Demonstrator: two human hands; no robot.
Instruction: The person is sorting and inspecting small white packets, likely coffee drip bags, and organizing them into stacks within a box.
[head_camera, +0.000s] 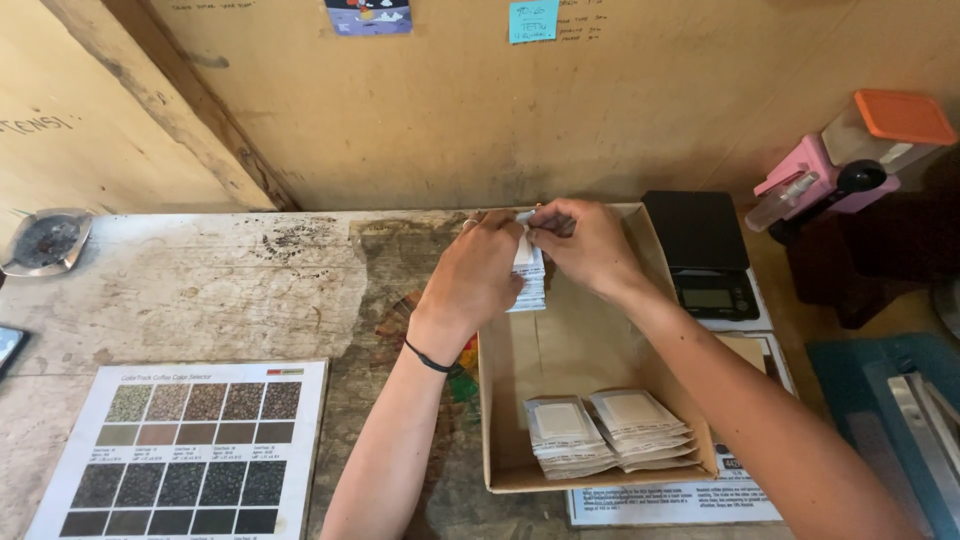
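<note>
Worn wooden tabletop (230, 290) against a plywood wall: a metal ashtray (45, 241) sits at far left, a printed colour chart (185, 450) nearer the front edge. At centre, the left hand (475, 275) and right hand (585, 240) together pinch a stack of white packets (528, 280) above a shallow cardboard box (500, 400) holding two more packet stacks (610, 430). A black scale (705, 255) and pink device (825, 175) stand right.

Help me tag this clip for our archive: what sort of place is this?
Probably a small coffee packing workbench. A coffee colour chart lies on the worn table, a digital scale sits nearby, and both hands hold small white packets over a cardboard tray.
</note>
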